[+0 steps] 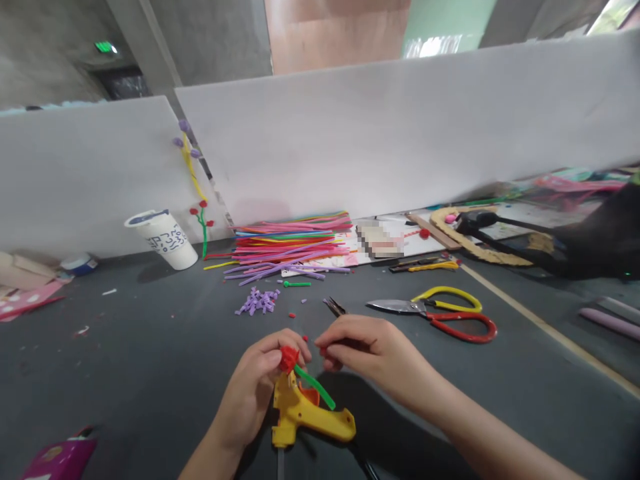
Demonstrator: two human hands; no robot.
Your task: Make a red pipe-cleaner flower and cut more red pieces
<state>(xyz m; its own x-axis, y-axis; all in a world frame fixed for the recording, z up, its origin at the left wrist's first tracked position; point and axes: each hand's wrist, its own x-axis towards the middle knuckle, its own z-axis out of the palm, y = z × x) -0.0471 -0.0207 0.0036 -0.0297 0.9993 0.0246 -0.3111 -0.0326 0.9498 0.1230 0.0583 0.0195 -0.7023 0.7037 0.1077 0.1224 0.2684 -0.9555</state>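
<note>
My left hand (260, 370) is closed, with thumb and fingers around a small red flower (289, 359) on a green pipe-cleaner stem (317, 388). Just below it is a yellow hot glue gun (300, 413), its nozzle end by the flower and an orange trigger partly showing. My right hand (367, 347) pinches a small red piece (324, 351) between thumb and forefinger, a little to the right of the flower. Beyond the right knuckles lie dark-tipped tweezers (334, 306), partly hidden by the hand.
Purple cut pieces (257, 301) are heaped beyond my hands, before a stack of coloured pipe cleaners (290, 243). Scissors (430, 307) with yellow and red handles lie to the right. A white paper cup (173, 243) stands at the back left, near a white partition (390, 140).
</note>
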